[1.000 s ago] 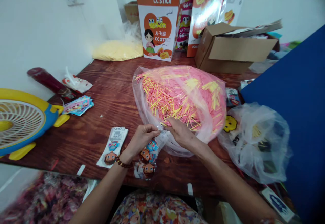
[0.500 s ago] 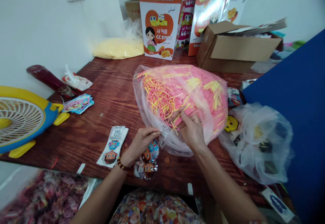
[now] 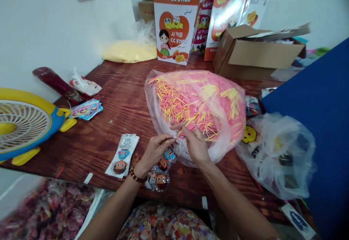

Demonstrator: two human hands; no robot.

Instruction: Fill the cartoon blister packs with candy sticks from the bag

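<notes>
A large clear plastic bag lies open on the table, full of thin pink and yellow sticks. My left hand pinches the upper edge of a small printed packet at the bag's near rim. Close beside it, my right hand grips a small bunch of the sticks, their ends at the packet's mouth. Whether the tips are inside the packet I cannot tell. More printed packets lie below my left hand. A stack of flat packets rests to the left.
A yellow and blue fan stands at the left, near a dark red bottle and a tissue pack. Behind are a printed carton and an opened cardboard box. A translucent bag sits right, beside a blue panel.
My right hand has moved left and slightly down from the stick pile to the packet, bringing a bunch of sticks. My left hand still pinches the packet.
</notes>
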